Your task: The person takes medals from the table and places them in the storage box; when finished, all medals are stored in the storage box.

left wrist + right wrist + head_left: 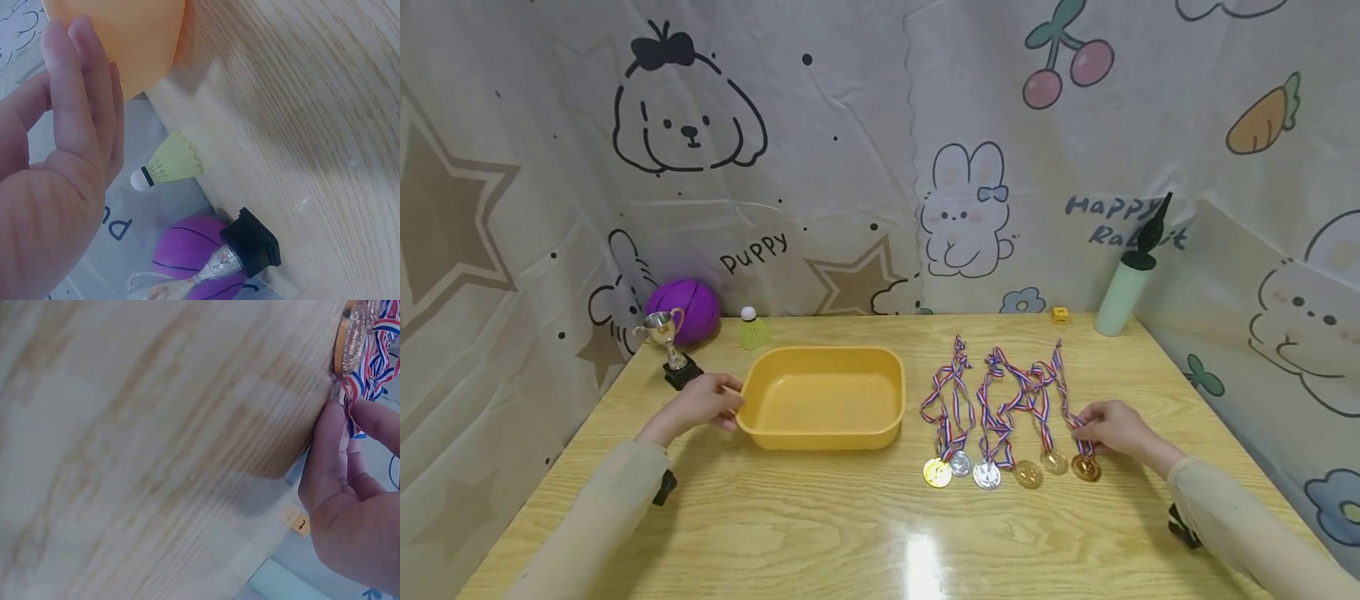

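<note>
Left hand (700, 406): fingers nearly straight, slightly apart, touching the outside of the left end of the yellow tub (820, 441). Right hand (1116, 427): thumb and fingers pinching the ribbon (1063, 396) of the bronze medal (1086, 467), just above the disc, right of the tub.

Medals: 6, in a rough row right of the tub, on the desk (820, 525). 3 gold-coloured, 2 silver-coloured, 1 bronze; bronze is farthest from the tub. Discs sit at the near end; ribbons run away toward the far edge, long axis near-to-far, across the tub's left-right long axis. Middle ribbons tangled, can't count them.

1 tub. Left of and behind it: 1 trophy (674, 358), standing; 1 purple ball (692, 308). Behind its left end: 1 shuttlecock (754, 332), cork up. Behind and well right of it: 1 small cube (1060, 315), 1 pale green pump (1122, 296), nozzle up.
</note>
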Demonstrator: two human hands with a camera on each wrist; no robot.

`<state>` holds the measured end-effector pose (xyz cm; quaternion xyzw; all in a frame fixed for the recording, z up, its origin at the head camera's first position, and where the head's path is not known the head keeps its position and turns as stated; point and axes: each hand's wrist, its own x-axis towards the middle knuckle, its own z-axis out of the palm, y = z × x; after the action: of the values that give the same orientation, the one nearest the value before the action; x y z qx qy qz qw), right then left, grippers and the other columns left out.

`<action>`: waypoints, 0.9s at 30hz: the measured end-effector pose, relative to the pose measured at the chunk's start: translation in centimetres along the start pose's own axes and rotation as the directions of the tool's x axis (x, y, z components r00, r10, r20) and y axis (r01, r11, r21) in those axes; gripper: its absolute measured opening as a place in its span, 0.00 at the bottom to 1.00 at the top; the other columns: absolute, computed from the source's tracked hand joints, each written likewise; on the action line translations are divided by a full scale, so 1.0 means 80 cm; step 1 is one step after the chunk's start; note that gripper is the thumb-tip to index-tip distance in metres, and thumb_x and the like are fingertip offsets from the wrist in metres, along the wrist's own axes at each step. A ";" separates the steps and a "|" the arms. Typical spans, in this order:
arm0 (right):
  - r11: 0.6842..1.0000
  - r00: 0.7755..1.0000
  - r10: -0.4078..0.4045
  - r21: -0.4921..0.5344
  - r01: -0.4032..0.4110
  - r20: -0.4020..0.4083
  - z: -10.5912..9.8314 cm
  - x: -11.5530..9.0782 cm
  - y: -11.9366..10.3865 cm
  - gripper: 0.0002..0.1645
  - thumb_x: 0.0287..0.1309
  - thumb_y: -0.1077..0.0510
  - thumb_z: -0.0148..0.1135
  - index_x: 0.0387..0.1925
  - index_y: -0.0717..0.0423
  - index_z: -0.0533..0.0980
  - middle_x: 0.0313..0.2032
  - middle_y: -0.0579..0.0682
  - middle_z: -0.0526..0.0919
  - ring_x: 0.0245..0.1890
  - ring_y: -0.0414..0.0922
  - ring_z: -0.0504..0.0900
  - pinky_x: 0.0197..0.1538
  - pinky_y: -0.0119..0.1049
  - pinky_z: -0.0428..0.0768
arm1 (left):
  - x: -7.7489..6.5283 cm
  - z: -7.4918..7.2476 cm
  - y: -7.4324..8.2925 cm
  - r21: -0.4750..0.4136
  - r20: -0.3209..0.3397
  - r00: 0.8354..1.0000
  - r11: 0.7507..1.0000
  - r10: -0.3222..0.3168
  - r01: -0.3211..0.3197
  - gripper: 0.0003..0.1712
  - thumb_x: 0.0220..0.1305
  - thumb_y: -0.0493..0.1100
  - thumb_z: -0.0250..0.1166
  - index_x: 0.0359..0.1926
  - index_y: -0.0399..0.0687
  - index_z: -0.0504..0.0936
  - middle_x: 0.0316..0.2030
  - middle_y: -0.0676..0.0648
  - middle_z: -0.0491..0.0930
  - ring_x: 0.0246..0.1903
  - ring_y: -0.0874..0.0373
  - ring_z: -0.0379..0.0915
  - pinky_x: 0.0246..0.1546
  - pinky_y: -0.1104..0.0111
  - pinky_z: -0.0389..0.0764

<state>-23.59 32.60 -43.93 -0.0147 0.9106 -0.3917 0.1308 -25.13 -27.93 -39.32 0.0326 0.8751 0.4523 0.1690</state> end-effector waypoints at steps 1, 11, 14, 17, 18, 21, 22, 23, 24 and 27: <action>1.000 1.000 0.012 0.015 -0.012 0.001 -0.001 0.000 0.001 0.10 0.58 0.63 0.63 0.34 0.68 0.73 0.23 0.48 0.77 0.23 0.39 0.76 0.24 0.30 0.82 | 0.000 0.000 0.000 0.001 0.002 1.000 1.000 -0.001 0.001 0.26 0.67 0.34 0.55 0.60 0.19 0.62 0.32 0.40 0.77 0.21 0.63 0.78 0.32 0.64 0.89; 0.965 0.994 0.057 0.250 -0.080 0.098 -0.012 0.001 0.011 0.10 0.63 0.63 0.57 0.39 0.69 0.70 0.29 0.47 0.78 0.28 0.37 0.79 0.33 0.30 0.86 | 0.003 -0.002 -0.002 -0.021 0.008 1.000 1.000 -0.006 0.006 0.27 0.67 0.34 0.54 0.62 0.22 0.60 0.34 0.38 0.75 0.22 0.62 0.79 0.33 0.63 0.89; 0.946 0.991 0.066 0.309 -0.100 0.120 -0.012 0.001 0.016 0.10 0.63 0.62 0.58 0.40 0.67 0.70 0.28 0.45 0.79 0.27 0.36 0.80 0.32 0.29 0.87 | 0.003 -0.002 -0.002 -0.021 0.007 1.000 1.000 -0.012 0.013 0.27 0.66 0.34 0.55 0.61 0.22 0.61 0.34 0.39 0.75 0.22 0.62 0.79 0.34 0.62 0.89; 0.916 0.988 0.058 0.385 -0.111 0.146 -0.013 0.002 0.018 0.10 0.63 0.63 0.58 0.42 0.67 0.70 0.28 0.44 0.81 0.27 0.36 0.81 0.33 0.28 0.87 | 0.004 -0.002 -0.003 -0.019 0.010 1.000 1.000 -0.010 0.010 0.26 0.66 0.34 0.55 0.61 0.21 0.61 0.34 0.39 0.74 0.22 0.62 0.79 0.34 0.62 0.89; 0.906 0.987 0.051 0.407 -0.111 0.155 -0.014 0.002 0.018 0.10 0.63 0.63 0.57 0.42 0.66 0.71 0.28 0.44 0.81 0.27 0.36 0.81 0.33 0.28 0.87 | 0.004 -0.001 -0.004 -0.021 0.009 1.000 1.000 -0.010 0.010 0.26 0.66 0.33 0.55 0.60 0.21 0.61 0.33 0.39 0.74 0.21 0.62 0.79 0.34 0.63 0.89; 0.873 0.985 0.038 0.474 -0.115 0.169 -0.020 0.004 0.016 0.07 0.64 0.63 0.57 0.42 0.63 0.72 0.29 0.43 0.81 0.29 0.36 0.82 0.35 0.28 0.87 | 0.004 -0.001 -0.004 -0.033 0.012 1.000 0.999 -0.005 0.005 0.24 0.66 0.33 0.54 0.58 0.21 0.63 0.33 0.39 0.76 0.22 0.62 0.79 0.33 0.64 0.89; 0.865 0.985 0.034 0.489 -0.113 0.168 -0.023 0.004 0.013 0.06 0.64 0.63 0.57 0.41 0.61 0.73 0.29 0.43 0.81 0.29 0.36 0.82 0.35 0.28 0.87 | 0.004 -0.002 -0.004 -0.037 0.016 1.000 0.999 0.001 0.000 0.23 0.66 0.33 0.54 0.57 0.21 0.63 0.32 0.39 0.76 0.23 0.62 0.80 0.33 0.64 0.89; 0.860 0.986 0.030 0.499 -0.109 0.164 -0.026 0.005 0.011 0.04 0.64 0.63 0.57 0.40 0.59 0.73 0.29 0.43 0.81 0.29 0.36 0.82 0.36 0.28 0.87 | 0.004 -0.002 -0.004 -0.041 0.021 1.000 0.999 0.007 -0.006 0.22 0.66 0.32 0.54 0.56 0.20 0.63 0.32 0.38 0.77 0.23 0.62 0.80 0.33 0.65 0.89; 0.856 0.987 0.026 0.506 -0.105 0.160 -0.029 0.005 0.008 0.03 0.64 0.62 0.57 0.40 0.57 0.73 0.29 0.42 0.81 0.30 0.36 0.82 0.37 0.29 0.87 | 0.003 -0.002 -0.004 -0.047 0.023 1.000 0.999 0.008 -0.007 0.21 0.66 0.32 0.54 0.55 0.20 0.64 0.32 0.38 0.78 0.23 0.62 0.80 0.32 0.66 0.89; 0.852 0.991 0.006 0.519 -0.074 0.132 -0.040 0.003 -0.005 0.04 0.65 0.61 0.57 0.40 0.57 0.73 0.31 0.41 0.81 0.31 0.35 0.82 0.39 0.30 0.88 | 0.003 -0.003 -0.004 -0.054 0.028 1.000 0.999 0.009 -0.007 0.20 0.67 0.32 0.54 0.54 0.20 0.64 0.32 0.38 0.79 0.24 0.62 0.80 0.31 0.68 0.89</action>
<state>-24.67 34.55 -41.61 0.0159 0.7600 -0.6199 0.1948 -25.44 -28.23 -39.51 0.0379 0.8600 0.4759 0.1802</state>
